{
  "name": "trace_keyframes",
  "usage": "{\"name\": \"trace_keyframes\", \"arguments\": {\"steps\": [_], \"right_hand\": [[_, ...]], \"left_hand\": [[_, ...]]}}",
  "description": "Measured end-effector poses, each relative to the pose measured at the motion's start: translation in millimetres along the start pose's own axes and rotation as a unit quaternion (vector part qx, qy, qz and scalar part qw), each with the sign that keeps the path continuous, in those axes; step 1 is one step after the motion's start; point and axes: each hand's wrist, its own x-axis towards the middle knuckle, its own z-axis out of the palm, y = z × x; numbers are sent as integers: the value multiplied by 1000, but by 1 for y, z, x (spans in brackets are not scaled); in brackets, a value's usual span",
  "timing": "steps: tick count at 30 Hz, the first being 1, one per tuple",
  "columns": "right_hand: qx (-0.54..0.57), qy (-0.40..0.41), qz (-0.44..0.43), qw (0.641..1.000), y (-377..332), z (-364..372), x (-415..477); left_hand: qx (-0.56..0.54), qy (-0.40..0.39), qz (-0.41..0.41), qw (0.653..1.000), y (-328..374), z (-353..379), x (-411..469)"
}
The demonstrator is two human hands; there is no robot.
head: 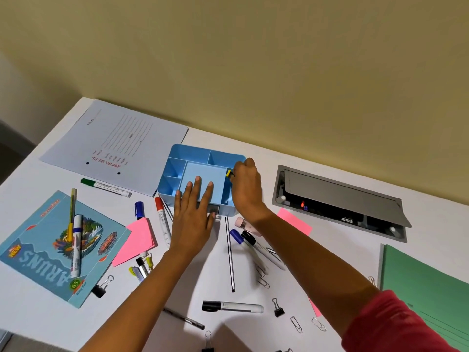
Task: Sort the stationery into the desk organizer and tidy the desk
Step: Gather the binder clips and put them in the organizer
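Markers (232, 307) lie scattered on the white desk (342, 246) around the blue desk organizer (193, 151) near the wall, where the left hand (194, 217) presses flat with straight fingers on its front while the right hand (247, 190) pinches a small yellow-and-black item (229, 173) over its right-side compartment.

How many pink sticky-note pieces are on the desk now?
3: a stack beside the blue notebook, one sheet by the grey cable box, a sliver showing beside the right forearm. More may hide under the arms.
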Motion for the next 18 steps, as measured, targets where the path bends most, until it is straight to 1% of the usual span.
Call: {"name": "trace_keyframes", "arguments": {"steps": [5,9,11,14,18], "right_hand": [[-27,1,-39,999,-3,3,-5],[-47,-1,-50,998,-7,11,-9],[-59,12,-56,997,-8,12,-9],[-66,59,-55,995,-7,10,-6],[-84,61,-77,992,0,12,-9]], "left_hand": [[-2,-3,-4,1000,2,0,0],[-8,-12,-7,1000,1,0,0],[-10,-11,-4,1000,0,0,0],[-5,-5,-1,1000,1,1,-1],[-1,-4,-5,1000,2,3,0]]}}
